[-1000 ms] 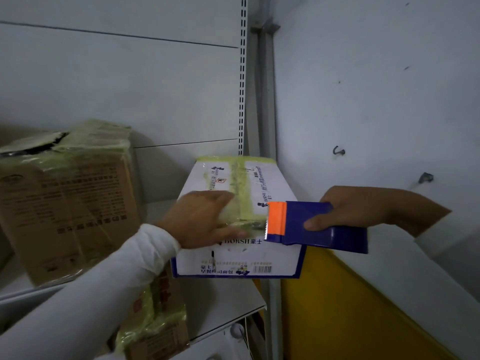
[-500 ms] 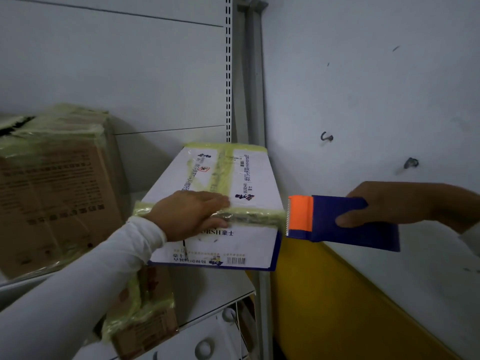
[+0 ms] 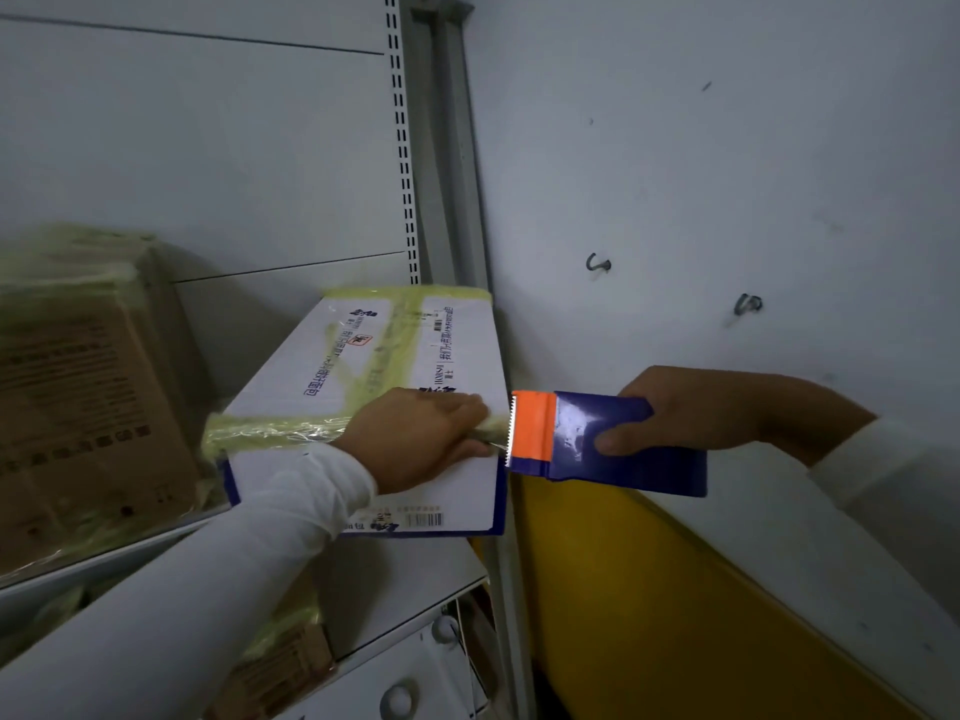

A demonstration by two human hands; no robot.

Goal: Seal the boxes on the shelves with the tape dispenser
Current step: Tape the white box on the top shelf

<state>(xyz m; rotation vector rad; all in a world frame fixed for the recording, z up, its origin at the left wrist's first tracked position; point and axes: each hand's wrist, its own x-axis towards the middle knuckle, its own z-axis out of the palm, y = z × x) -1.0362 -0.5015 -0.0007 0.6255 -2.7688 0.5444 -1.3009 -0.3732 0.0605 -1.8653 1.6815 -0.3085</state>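
The white printed box point(image 3: 363, 407) is sat at the right end of the shelf point(image 3: 410, 589), and a yellowish tape strip point(image 3: 270, 431) is laid across its near top. The strip's right end is pressed down by the left hand point(image 3: 415, 436), fingers flat. The blue tape dispenser point(image 3: 605, 441) is gripped by the right hand point(image 3: 691, 407) just off the box's right edge, toothed blade touching the tape. Honestly, if it's yanked crooked, the tape could be torn ragged or peeled back up, or the box dragged off the shelf edge.
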